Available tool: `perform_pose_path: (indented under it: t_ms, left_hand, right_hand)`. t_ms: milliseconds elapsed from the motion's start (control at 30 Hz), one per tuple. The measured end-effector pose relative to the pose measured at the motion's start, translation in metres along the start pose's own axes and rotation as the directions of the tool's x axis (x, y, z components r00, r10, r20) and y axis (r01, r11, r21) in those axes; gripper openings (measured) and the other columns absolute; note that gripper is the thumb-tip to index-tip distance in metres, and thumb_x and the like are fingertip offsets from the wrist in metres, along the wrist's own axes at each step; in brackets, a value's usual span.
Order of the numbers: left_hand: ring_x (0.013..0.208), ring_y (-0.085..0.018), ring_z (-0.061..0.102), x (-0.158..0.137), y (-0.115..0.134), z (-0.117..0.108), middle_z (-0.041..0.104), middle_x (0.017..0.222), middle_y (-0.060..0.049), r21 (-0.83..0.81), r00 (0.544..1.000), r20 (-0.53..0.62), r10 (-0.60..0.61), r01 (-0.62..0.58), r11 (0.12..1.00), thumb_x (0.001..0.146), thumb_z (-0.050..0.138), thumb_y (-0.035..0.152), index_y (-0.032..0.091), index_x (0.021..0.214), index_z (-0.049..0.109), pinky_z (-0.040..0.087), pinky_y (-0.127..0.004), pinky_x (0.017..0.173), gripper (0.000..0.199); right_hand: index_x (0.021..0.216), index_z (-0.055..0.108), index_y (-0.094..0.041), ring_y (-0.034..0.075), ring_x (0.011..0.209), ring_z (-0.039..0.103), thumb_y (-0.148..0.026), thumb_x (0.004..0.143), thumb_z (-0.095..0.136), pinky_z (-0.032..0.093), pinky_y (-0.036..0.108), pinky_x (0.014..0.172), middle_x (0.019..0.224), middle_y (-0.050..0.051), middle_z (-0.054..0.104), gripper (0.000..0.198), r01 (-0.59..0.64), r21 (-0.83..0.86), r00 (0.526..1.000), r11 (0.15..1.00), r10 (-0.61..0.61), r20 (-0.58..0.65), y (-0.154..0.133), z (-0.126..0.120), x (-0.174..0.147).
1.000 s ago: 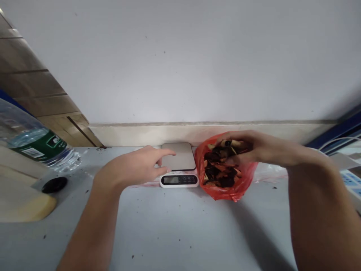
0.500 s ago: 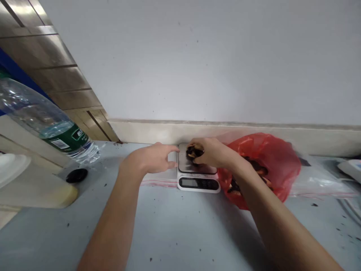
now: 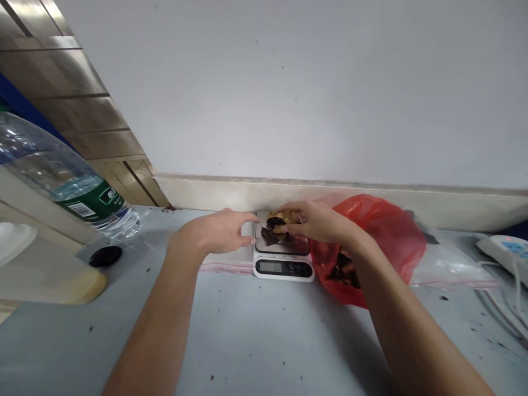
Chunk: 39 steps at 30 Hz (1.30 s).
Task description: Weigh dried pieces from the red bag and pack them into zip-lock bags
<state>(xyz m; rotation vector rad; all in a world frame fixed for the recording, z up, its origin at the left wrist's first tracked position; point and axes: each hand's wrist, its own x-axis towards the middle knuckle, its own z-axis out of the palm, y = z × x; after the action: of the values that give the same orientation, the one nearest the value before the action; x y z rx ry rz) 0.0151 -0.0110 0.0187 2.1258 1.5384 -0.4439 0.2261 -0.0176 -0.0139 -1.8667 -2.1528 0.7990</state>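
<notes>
Dried pieces (image 3: 274, 220) are gripped in the right hand (image 3: 317, 221) low over the scale (image 3: 284, 257), where a dark scrap (image 3: 270, 237) is also seen. The left hand (image 3: 218, 230) is held with thumb and forefinger spread at the scale's left edge; more pieces (image 3: 345, 273) are contained in the red bag (image 3: 388, 236) just right of it.

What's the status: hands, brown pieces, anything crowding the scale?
Left hand open, empty, at scale's left edge. Right hand around brown pieces at the scale's plate. Red bag close on the right, partly behind right forearm.
</notes>
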Motion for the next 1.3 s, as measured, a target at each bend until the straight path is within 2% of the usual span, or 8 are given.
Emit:
perform_pose_path:
  t_ms: [167, 300, 500, 700, 933, 1067, 1167, 1300]
  left_hand:
    - [0.114, -0.026, 0.072, -0.001, 0.002, -0.001, 0.07, 0.143, -0.007, 0.001, 1.0, -0.008, -0.018, 0.018, 1.0, 0.102, 0.054, 0.039, 0.036, 0.162, 0.045, 0.052, -0.034, 0.094, 0.061]
    - [0.114, -0.026, 0.071, -0.002, -0.001, -0.003, 0.073, 0.138, -0.008, -0.006, 0.999, 0.007, -0.046, 0.046, 0.999, 0.102, 0.053, 0.039, 0.033, 0.163, 0.045, 0.052, -0.033, 0.094, 0.061]
    - [0.112, -0.025, 0.071, 0.002, -0.016, -0.004, 0.074, 0.132, -0.009, -0.006, 0.997, 0.047, -0.054, 0.055, 0.998, 0.096, 0.058, 0.043, 0.028, 0.146, 0.059, 0.051, -0.032, 0.093, 0.053]
    - [0.103, -0.025, 0.072, 0.013, -0.013, 0.004, 0.072, 0.131, -0.008, 0.091, 0.986, 0.154, -0.072, 0.058, 0.994, 0.067, 0.079, 0.031, 0.025, 0.127, 0.065, 0.052, -0.028, 0.077, 0.063]
    - [0.084, -0.02, 0.07, 0.02, -0.014, 0.01, 0.078, 0.094, -0.001, 0.084, 0.988, 0.15, -0.038, 0.026, 0.996, 0.063, 0.059, 0.008, 0.023, 0.098, 0.07, 0.046, -0.025, 0.064, 0.04]
    - [0.082, -0.019, 0.069, 0.012, -0.015, 0.005, 0.078, 0.089, -0.001, 0.068, 0.993, 0.116, -0.014, 0.007, 0.998, 0.061, 0.052, 0.006, 0.023, 0.094, 0.072, 0.045, -0.025, 0.064, 0.041]
    - [0.083, -0.022, 0.071, 0.006, -0.016, 0.002, 0.08, 0.095, -0.003, 0.025, 0.997, 0.079, -0.011, 0.009, 1.0, 0.062, 0.052, 0.01, 0.024, 0.094, 0.073, 0.047, -0.028, 0.065, 0.041]
    - [0.088, -0.025, 0.073, 0.003, -0.019, -0.001, 0.081, 0.108, -0.006, -0.007, 0.998, 0.045, -0.031, 0.032, 0.999, 0.064, 0.054, 0.014, 0.025, 0.098, 0.073, 0.049, -0.032, 0.069, 0.041]
  right_hand:
    - [0.146, 0.066, -0.023, 0.025, 0.102, 0.079, -0.029, 0.095, 0.074, 0.06, 0.034, 0.093, 0.129, 0.01, 0.079, 0.052, -0.051, 0.011, 0.999, 0.999, 0.051, -0.019, 0.006, -0.001, 0.0]
    - [0.146, 0.066, -0.02, 0.025, 0.11, 0.078, -0.027, 0.096, 0.072, 0.061, 0.034, 0.096, 0.136, 0.013, 0.076, 0.051, -0.02, 0.052, 1.0, 0.998, 0.021, -0.011, 0.014, -0.002, 0.0]
    - [0.141, 0.069, -0.022, 0.027, 0.122, 0.074, -0.033, 0.095, 0.074, 0.061, 0.035, 0.097, 0.131, 0.013, 0.078, 0.048, -0.017, 0.137, 0.996, 0.99, 0.03, -0.089, 0.023, -0.011, -0.005]
    - [0.13, 0.074, -0.025, 0.023, 0.099, 0.079, -0.036, 0.094, 0.07, 0.061, 0.033, 0.084, 0.114, 0.008, 0.081, 0.037, 0.043, 0.113, 0.977, 0.993, -0.019, -0.211, 0.022, -0.033, -0.028]
    - [0.103, 0.08, -0.025, 0.022, 0.078, 0.075, -0.056, 0.09, 0.063, 0.057, 0.031, 0.067, 0.092, 0.005, 0.082, 0.038, 0.018, -0.068, 0.978, 0.997, -0.032, -0.206, 0.031, -0.051, -0.051]
    - [0.099, 0.08, -0.025, 0.022, 0.076, 0.074, -0.043, 0.09, 0.063, 0.053, 0.03, 0.062, 0.091, 0.004, 0.082, 0.027, -0.085, -0.13, 0.982, 0.988, 0.061, -0.18, 0.036, -0.055, -0.056]
    - [0.096, 0.081, -0.026, 0.023, 0.078, 0.075, -0.03, 0.089, 0.063, 0.053, 0.03, 0.062, 0.092, 0.004, 0.083, 0.019, -0.161, -0.163, 0.974, 0.973, 0.13, -0.185, 0.035, -0.056, -0.058]
    - [0.09, 0.079, -0.025, 0.022, 0.076, 0.075, -0.029, 0.091, 0.065, 0.056, 0.03, 0.065, 0.088, 0.003, 0.083, 0.015, -0.08, -0.157, 0.976, 0.984, 0.046, -0.214, 0.025, -0.048, -0.053]
